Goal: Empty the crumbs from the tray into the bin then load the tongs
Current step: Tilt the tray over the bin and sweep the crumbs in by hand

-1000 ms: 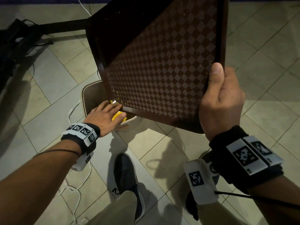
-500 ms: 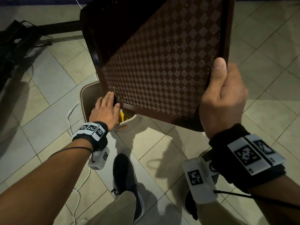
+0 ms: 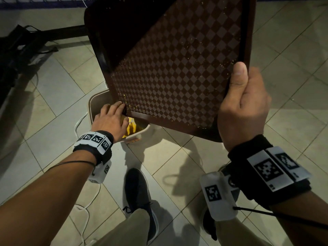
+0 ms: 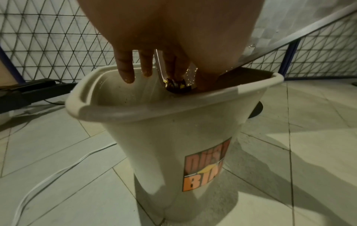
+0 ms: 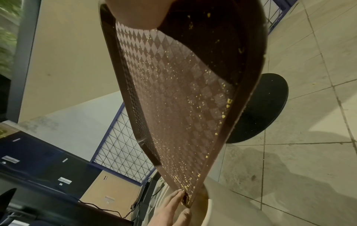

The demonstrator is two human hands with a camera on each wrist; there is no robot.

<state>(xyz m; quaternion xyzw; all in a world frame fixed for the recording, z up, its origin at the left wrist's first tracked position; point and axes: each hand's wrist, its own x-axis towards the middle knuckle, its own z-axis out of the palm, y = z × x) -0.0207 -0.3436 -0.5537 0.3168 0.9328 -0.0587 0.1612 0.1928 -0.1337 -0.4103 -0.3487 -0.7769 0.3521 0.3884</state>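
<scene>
A brown checkered tray (image 3: 177, 68) is tilted steeply, its lowest corner (image 4: 177, 87) hanging just inside the beige bin (image 4: 173, 137). Yellow crumbs (image 5: 185, 185) dot its face and gather near that corner. My right hand (image 3: 243, 103) grips the tray's right edge, thumb on the inner face. My left hand (image 3: 111, 118) reaches over the bin rim (image 3: 92, 103), straight fingers (image 4: 125, 68) touching the tray's low corner. Something yellow (image 3: 131, 128) lies in the bin. No tongs are in view.
The bin stands on a tiled floor beside a white cable (image 3: 79, 121). A black round pedestal base (image 5: 257, 110) sits behind the tray. Dark equipment and cables (image 3: 17, 47) lie at far left. A wire mesh fence (image 4: 48, 38) runs behind. My shoes (image 3: 138, 192) are below.
My left hand has turned from reaching under the tray corner to lying against it with fingers pointing up. The tray's top has swung slightly left. The right hand keeps its grip.
</scene>
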